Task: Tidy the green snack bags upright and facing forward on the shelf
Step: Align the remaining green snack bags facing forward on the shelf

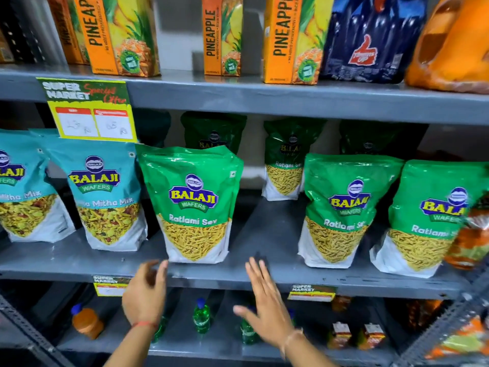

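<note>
Three green Ratlami Sev bags stand upright and face forward along the front of the grey middle shelf point(264, 239): one left of centre point(194, 205), one to the right point(341, 207), one at the far right point(434, 215). Further green bags stand in the dark at the back, one behind the left bag point(211, 131) and one further right point(287, 160). My left hand point(145, 292) hovers just below the left bag's lower left corner, fingers loosely curled and empty. My right hand point(264, 300) is spread flat in front of the shelf edge, holding nothing.
Teal Mitha Mix bags point(105, 197) stand to the left under a yellow price sign point(92, 112). Pineapple juice cartons point(124, 35) and a dark bottle pack point(370, 38) fill the upper shelf. Small bottles point(201, 316) stand on the lower shelf. An orange packet point(473, 234) overlaps the far-right bag.
</note>
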The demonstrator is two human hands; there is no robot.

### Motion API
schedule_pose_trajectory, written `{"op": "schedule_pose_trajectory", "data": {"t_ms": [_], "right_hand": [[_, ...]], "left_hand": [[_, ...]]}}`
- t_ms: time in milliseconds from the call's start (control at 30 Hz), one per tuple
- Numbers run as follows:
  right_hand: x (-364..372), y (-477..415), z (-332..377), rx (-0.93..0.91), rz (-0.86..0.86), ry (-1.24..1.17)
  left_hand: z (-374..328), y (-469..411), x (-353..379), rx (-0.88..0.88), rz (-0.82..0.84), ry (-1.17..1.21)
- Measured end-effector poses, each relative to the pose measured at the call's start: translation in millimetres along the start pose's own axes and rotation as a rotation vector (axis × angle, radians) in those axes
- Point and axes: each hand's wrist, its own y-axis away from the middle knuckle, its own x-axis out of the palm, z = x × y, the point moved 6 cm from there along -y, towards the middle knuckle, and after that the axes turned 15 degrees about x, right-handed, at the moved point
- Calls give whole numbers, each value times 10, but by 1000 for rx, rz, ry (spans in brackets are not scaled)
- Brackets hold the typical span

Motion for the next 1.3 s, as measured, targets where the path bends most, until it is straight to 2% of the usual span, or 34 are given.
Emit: {"op": "schedule_pose_trajectory", "data": {"t_ms": [33, 100, 167, 233, 267, 300, 400, 467, 567, 733, 833, 1133, 1300], "right_hand": [[-74, 152, -163, 9, 27, -29], [-349, 354, -456, 112, 8, -247], [-792, 489, -848, 280, -188, -448], [-1236, 541, -1211, 410, -442, -554], [-1401, 525, -1331, 442, -515, -613], [-1497, 448, -1496, 464, -501, -674], [-1613, 107, -1770, 476, -257, -770], [-1630, -117, -1862, 441, -118, -764], [-1649, -321, -1960, 427, -3, -714], [-1603, -483, -1958, 445, 22, -732], [-1496, -519, -1851, 424, -22, -763], [-1095, -594, -1409, 416, -57, -777], [-1057, -576, -1382, 432, -45, -762]], "left_hand": [[-177, 161, 52, 49, 14, -9], [-497, 388, 298, 140, 88, 47], [-813, 489, 656, 170, 152, 168], [-1129, 501, 1049, 140, 184, 411], [-1255, 487, 1248, 102, 228, 525], [-1368, 468, 1491, 65, 309, 606], [-1694, 463, 2056, 36, 609, 685], [-1856, 476, 2233, 72, 699, 703], [-1907, 506, 2422, 52, 774, 735], [-1778, 519, 2530, -46, 730, 661], [-1715, 471, 2438, -82, 663, 645], [-1285, 222, 2039, -99, 627, 611], [-1369, 219, 1973, -55, 677, 597]]}}
